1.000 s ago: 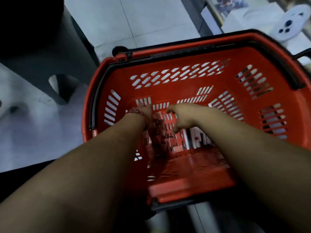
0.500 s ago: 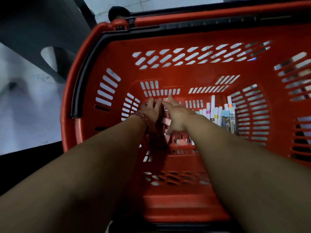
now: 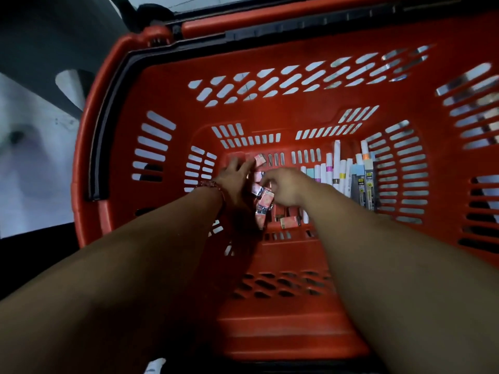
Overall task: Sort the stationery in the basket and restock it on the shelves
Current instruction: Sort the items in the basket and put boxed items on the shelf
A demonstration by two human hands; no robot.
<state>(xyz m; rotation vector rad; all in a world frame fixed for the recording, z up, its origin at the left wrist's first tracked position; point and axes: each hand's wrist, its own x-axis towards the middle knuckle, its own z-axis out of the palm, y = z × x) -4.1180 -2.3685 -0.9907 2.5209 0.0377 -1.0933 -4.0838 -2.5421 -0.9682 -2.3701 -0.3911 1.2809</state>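
Observation:
A red plastic basket (image 3: 297,109) fills the head view, and both my arms reach down to its floor. Small pink wrapped packets (image 3: 264,201) lie in a loose heap at the middle of the floor, with one more (image 3: 260,159) farther back and another (image 3: 290,221) nearer me. My left hand (image 3: 233,179) lies flat with spread fingers against the left side of the heap. My right hand (image 3: 286,187) curls its fingers down onto the packets, its fingertips pinched at the top of the heap. White markers with coloured bands (image 3: 336,168) and flat dark refill packs (image 3: 364,184) lie along the right side.
The basket's black folded handle (image 3: 108,125) runs along the left and far rim. A grey piece of furniture (image 3: 54,49) stands at the upper left over a pale floor (image 3: 32,157). The basket's slotted walls rise steeply on all sides of my hands.
The view has closed in on the basket floor. My left hand's fingers have spread out and shifted left. My right hand's fingers have curled from straight down onto the pink packets.

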